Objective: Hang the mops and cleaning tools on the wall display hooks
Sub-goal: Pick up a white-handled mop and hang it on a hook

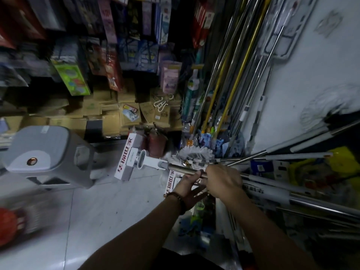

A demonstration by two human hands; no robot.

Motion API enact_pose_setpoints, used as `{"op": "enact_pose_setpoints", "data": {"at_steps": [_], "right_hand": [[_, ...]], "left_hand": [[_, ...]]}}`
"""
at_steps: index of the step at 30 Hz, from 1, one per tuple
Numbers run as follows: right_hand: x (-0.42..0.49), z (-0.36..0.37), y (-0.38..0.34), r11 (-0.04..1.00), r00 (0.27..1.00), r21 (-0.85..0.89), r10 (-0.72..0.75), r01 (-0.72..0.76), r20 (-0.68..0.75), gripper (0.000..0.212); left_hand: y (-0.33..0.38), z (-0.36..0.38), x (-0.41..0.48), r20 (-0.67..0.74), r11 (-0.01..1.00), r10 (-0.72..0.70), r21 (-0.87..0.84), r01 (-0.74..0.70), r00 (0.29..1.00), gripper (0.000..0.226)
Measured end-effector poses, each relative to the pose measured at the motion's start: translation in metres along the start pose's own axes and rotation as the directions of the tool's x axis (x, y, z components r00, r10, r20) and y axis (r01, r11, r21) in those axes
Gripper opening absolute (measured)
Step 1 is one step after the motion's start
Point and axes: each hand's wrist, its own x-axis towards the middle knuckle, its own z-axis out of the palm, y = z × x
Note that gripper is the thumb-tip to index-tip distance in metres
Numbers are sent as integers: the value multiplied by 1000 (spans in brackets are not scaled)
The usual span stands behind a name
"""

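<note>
A flat mop with a white head [127,157] bearing red lettering and a steel handle [183,169] is held level above the floor, head pointing left. My right hand [224,180] is closed around the handle from above. My left hand [190,185], with a bead bracelet at the wrist, supports the handle from below, thumb over it and fingers spread. Several other mops lie to the right, among them a white string mop head [194,152] and a steel pole [292,193] with a white sleeve. Many poles [233,75] stand against the white wall [311,65].
A grey plastic stool [48,154] stands on the tiled floor [97,221] at the left. Cardboard boxes [109,115] and hanging packaged goods [140,36] fill the back. Yellow packages [339,164] lie at the right. A red object [7,225] sits at the lower left.
</note>
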Motion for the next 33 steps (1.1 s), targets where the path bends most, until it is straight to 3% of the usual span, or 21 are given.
{"op": "enact_pose_setpoints", "data": {"at_steps": [2, 4, 6, 8, 11, 12, 14, 16, 18, 19, 22, 25, 29, 31, 33], "right_hand": [[-5, -11, 2, 999, 997, 37, 40, -38, -72, 26], [-11, -18, 5, 992, 993, 100, 79, -71, -86, 32], [-19, -23, 6, 981, 992, 181, 93, -76, -87, 38], [-27, -27, 7, 962, 989, 257, 117, -91, -88, 42], [-36, -21, 4, 912, 988, 400, 135, -94, -76, 43], [-39, -17, 1, 876, 988, 473, 140, -95, -60, 43], [-46, -4, -7, 782, 987, 613, 160, -109, -29, 41], [-50, 11, -12, 663, 987, 742, 163, -103, -8, 35], [-48, 25, -15, 516, 989, 853, 150, -76, -2, 30], [-45, 32, -16, 454, 989, 888, 145, -66, -1, 27], [-31, 48, -16, 315, 988, 948, 155, -37, -13, 15], [-14, 58, -9, 256, 983, 967, 175, 4, -50, 12], [-2, 35, 7, 280, 988, 960, 143, 13, -55, 17], [2, 12, 16, 267, 988, 962, 124, 56, -92, 11], [8, -16, 28, 238, 982, 966, 130, 104, -138, 21]], "left_hand": [[14, -8, -7, 28, 997, 23, 79, -25, 999, 71], [36, -24, -6, 7, 999, 45, -25, -44, 999, 71], [68, -38, -3, -110, 973, 131, -173, -149, 985, 75], [105, -46, -4, -206, 911, 246, -285, -299, 947, 55], [143, -55, 4, -175, 860, 335, -346, -376, 926, 88], [152, -54, 2, -143, 856, 355, -347, -383, 924, 89], [169, -50, -2, -83, 879, 336, -329, -344, 938, 65], [182, -44, -7, -50, 912, 296, -282, -298, 954, 66], [193, -36, -10, -19, 914, 344, -221, -339, 939, 75], [198, -31, -11, -26, 910, 385, -153, -384, 922, 71], [209, 8, -37, -22, 860, 511, 23, -510, 859, 29], [219, 45, -56, 84, 813, 556, 153, -562, 827, 14], [220, 91, -72, 179, 766, 576, 222, -603, 797, 3], [217, 106, -72, 235, 726, 591, 263, -636, 772, 6], [211, 120, -73, 294, 683, 595, 304, -664, 748, 13]]}}
